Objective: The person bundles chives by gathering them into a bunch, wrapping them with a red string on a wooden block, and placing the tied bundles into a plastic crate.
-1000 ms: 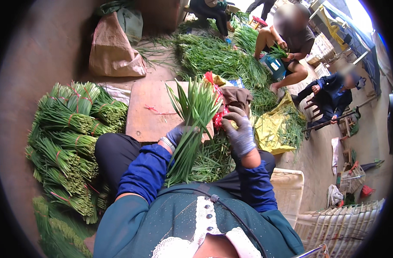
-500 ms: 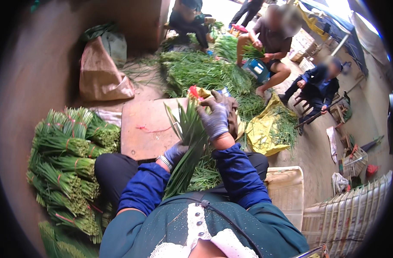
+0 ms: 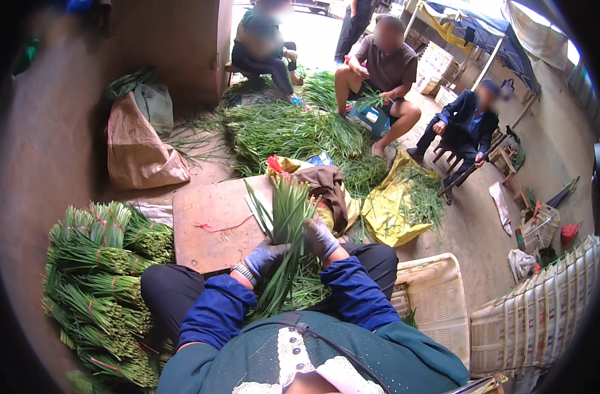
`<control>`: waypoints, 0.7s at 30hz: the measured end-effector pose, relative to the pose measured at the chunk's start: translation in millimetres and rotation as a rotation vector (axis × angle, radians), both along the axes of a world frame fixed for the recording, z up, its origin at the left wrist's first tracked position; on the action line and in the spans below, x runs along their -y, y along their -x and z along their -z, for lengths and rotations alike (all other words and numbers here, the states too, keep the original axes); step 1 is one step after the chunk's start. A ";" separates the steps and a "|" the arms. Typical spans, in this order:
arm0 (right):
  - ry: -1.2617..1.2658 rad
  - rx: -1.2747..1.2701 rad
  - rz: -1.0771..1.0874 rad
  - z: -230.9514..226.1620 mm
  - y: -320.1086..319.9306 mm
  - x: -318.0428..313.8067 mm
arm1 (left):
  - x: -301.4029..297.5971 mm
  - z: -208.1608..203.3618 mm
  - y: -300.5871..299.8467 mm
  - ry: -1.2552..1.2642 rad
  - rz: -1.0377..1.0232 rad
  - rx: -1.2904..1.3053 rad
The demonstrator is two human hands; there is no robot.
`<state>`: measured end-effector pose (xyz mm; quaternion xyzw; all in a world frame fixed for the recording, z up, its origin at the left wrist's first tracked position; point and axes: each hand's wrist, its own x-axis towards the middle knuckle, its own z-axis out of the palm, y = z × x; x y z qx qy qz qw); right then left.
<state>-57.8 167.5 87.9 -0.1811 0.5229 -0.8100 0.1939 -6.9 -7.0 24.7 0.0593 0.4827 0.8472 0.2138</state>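
Note:
Upright over my lap stands a loose bunch of chives (image 3: 289, 209), its pale stalk ends up and its green leaves trailing down toward me. My left hand (image 3: 267, 257), in a greyish glove, is closed round the bunch low on its left side. On the other side my gloved right hand (image 3: 320, 238) grips it a little higher, its fingers partly hidden by the stalks. Just behind the bunch is a wooden board (image 3: 205, 230) with a red string (image 3: 224, 227) lying on it. Red strips (image 3: 274, 164) stick up at the board's far edge.
Tied chive bunches (image 3: 100, 282) are stacked at my left. A brown cloth (image 3: 326, 187) lies beyond the board, near yellow sheeting (image 3: 395, 213). Loose greens (image 3: 287, 134) cover the floor ahead, with seated people (image 3: 382, 72) around them. A plastic crate (image 3: 438, 289) stands at my right.
My right hand has come down from the top of the bunch to its right side. The bunch now stands more upright with its stalk ends showing. The view has tilted up slightly.

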 end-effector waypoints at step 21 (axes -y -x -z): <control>0.222 0.281 0.186 14.0 4.8 13.1 | 15.1 -55.1 -32.1 0.081 0.006 -0.092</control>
